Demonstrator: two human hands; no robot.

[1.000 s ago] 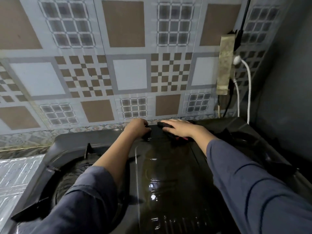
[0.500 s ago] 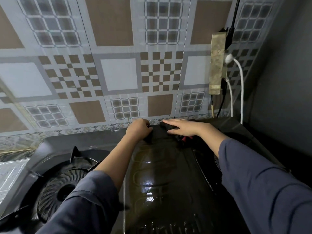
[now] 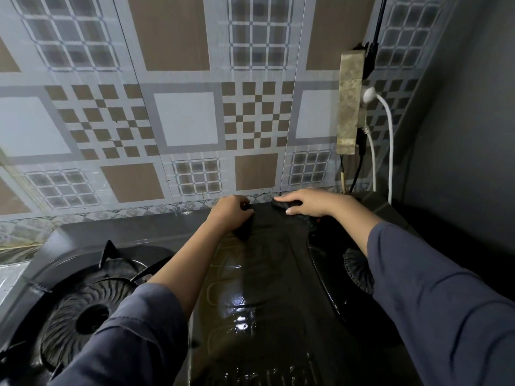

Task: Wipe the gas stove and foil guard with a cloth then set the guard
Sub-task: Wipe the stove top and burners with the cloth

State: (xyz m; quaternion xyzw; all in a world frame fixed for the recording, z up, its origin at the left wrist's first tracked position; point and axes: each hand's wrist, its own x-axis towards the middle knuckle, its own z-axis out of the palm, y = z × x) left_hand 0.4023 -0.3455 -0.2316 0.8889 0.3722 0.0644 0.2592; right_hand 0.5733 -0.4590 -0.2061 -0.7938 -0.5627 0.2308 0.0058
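Though the dark cloth (image 3: 246, 232) is hard to tell from the black metal beneath it, it seems to lie along the far edge of the gas stove's (image 3: 117, 232) glossy centre panel (image 3: 262, 288). It is bunched under the left hand (image 3: 230, 215), whose fingers curl around it, and runs right to a fold under the right hand (image 3: 309, 203), which lies flat with straight fingers pressing down and grasps nothing. The step in hand looks like wiping that far strip where the stove meets the wall. To do it well, keep the flat hand's pressure even, draw the cloth in overlapping passes along the edge rather than across it, work into the panel's far corners, and keep the bunched end off the pan supports. The stove's long axis runs left to right, parallel to the wall, its front toward the near side; the left burner (image 3: 83, 310) and right burner (image 3: 358, 271) flank the panel, each partly hidden by blue sleeves (image 3: 133, 338). Just beyond the far edge the foil guard (image 3: 186, 118), printed like tiles, appears to stand upright, its long side also running left to right and its face turned near; whether it touches the stove I cannot tell. Far right, a power strip (image 3: 349, 104) hangs upright with a white cable (image 3: 390, 140) dropping behind the stove.
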